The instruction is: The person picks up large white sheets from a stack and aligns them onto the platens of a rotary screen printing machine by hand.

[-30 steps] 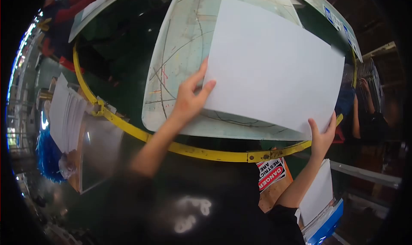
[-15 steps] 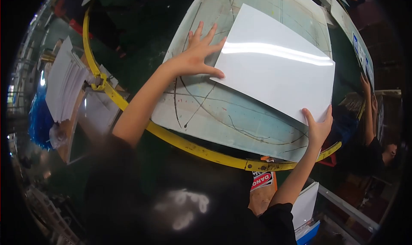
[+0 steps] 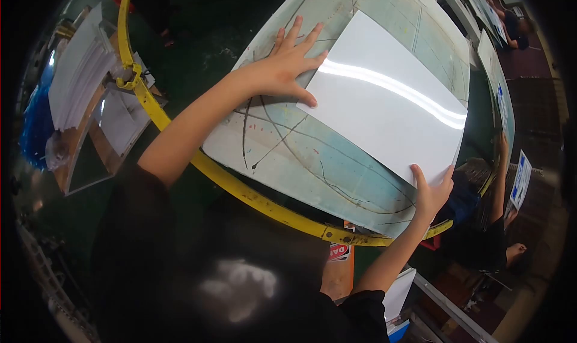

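Note:
A glossy white sheet (image 3: pixel 384 88) lies on a pale, worn board (image 3: pixel 300 154) marked with dark lines. A bright strip of light reflects across it. My left hand (image 3: pixel 285 71) is spread wide over the board, its thumb and forefinger touching the sheet's left edge. At the near right corner, my right hand (image 3: pixel 434 194) has its thumb at the sheet's lower edge and a finger at the right edge, with the corner between them. The other fingers of that hand are hidden.
A curved yellow rail (image 3: pixel 246 193) runs around the board's near side. White sheets (image 3: pixel 81 81) stand stacked on a wooden stand at left. Another person's arm (image 3: pixel 499 181) is at right, near a printed sheet (image 3: pixel 521 181). A red-and-white label (image 3: pixel 339 252) shows below the rail.
The view has shifted, moving the stand, rail and label leftward. Both hands stay at the sheet's edges. At right, the other person now has a printed sheet beside their hand.

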